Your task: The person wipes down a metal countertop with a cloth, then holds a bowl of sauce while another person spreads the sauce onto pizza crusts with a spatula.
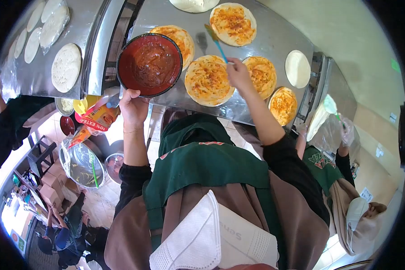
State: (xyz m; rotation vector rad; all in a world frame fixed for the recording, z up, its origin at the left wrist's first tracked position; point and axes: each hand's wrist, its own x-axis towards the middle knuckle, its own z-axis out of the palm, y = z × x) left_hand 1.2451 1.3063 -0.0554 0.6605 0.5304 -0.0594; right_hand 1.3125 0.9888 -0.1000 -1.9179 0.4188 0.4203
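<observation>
My left hand (134, 108) grips the near rim of a dark-edged bowl (125, 67), its thumb up at the edge. Thick red sauce (154, 65) lies inside, spread up part of the wall. My right hand (240, 77) is closed round the blue handle of a brush (218, 46). The brush's bristles point up and left, close to the near-left edge of a sauced dough round (233, 24); whether they touch it I cannot tell. Below the brush lies another sauced round (208, 81), and a third (261, 76) is partly behind my right forearm.
The metal table (274, 33) also bears a plain dough round (297, 69) and a smaller sauced one (283, 105). More plain rounds (66, 67) lie on the left table. A co-worker (324, 164) at right handles dough. A large pot (83, 164) stands at lower left.
</observation>
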